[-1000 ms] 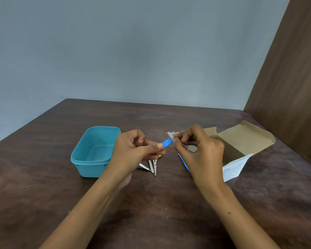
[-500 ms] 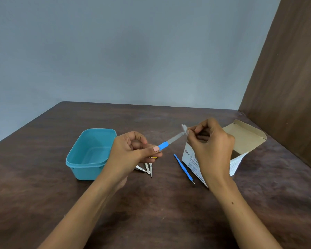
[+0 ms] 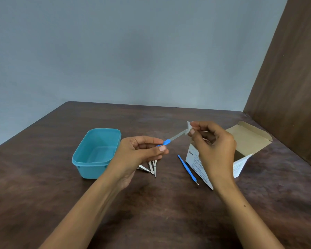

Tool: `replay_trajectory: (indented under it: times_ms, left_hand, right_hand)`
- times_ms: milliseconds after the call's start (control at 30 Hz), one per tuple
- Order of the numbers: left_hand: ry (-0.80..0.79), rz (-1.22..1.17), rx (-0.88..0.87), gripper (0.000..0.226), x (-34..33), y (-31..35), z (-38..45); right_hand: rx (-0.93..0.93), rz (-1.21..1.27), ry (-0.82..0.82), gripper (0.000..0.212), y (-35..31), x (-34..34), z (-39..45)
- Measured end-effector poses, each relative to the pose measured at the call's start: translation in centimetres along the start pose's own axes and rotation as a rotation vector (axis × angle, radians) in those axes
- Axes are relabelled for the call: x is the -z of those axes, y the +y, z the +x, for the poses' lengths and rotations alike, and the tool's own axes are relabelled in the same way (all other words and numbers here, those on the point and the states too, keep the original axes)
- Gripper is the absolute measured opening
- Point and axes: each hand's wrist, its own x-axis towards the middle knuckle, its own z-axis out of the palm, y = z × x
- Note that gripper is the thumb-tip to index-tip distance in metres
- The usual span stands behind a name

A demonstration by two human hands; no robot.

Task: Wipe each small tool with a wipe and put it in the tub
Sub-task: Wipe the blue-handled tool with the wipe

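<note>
A slim tool with a bright blue plastic handle and a flat grey metal blade (image 3: 171, 140) slants above the dark wooden table (image 3: 169, 212). The left hand (image 3: 138, 155) pinches its handle between thumb and fingers; the right hand (image 3: 214, 146) pinches a small white wipe (image 3: 188, 127) round the blade tip. The turquoise plastic tub (image 3: 95, 153) sits to the left.

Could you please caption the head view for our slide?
Left hand holds a blue-handled tool while right hand wipes its tip beside the tub.
</note>
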Motion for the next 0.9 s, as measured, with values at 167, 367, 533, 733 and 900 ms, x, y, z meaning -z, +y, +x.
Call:
replay_trajectory:
  times_ms: [167, 367, 533, 733, 900]
  left_hand:
    - [0.005, 0.047, -0.028, 0.015, -0.1, 0.1, 0.0]
    - [0.048, 0.032, -0.048, 0.015, -0.6, 0.3, -0.1]
    - [0.171, -0.069, -0.048, 0.005, -0.5, 0.3, 0.0]
    - [0.203, -0.117, -0.059, 0.011, -0.7, -0.1, 0.2]
    - [0.134, -0.093, -0.068, 0.008, -0.9, -0.4, 0.2]
  right_hand:
    - [-0.024, 0.032, -0.051, 0.019, 0.1, -0.5, -0.1]
    - [0.023, -0.014, -0.071, 0.018, 0.3, -1.0, -0.5]
    - [0.293, -0.112, 0.044, 0.013, -0.2, -0.5, -0.8]
    - [0.418, -0.191, -0.051, 0.015, -0.1, -1.9, -2.1]
    - [0.419, -0.248, -0.107, 0.014, 0.0, -2.7, -2.7]
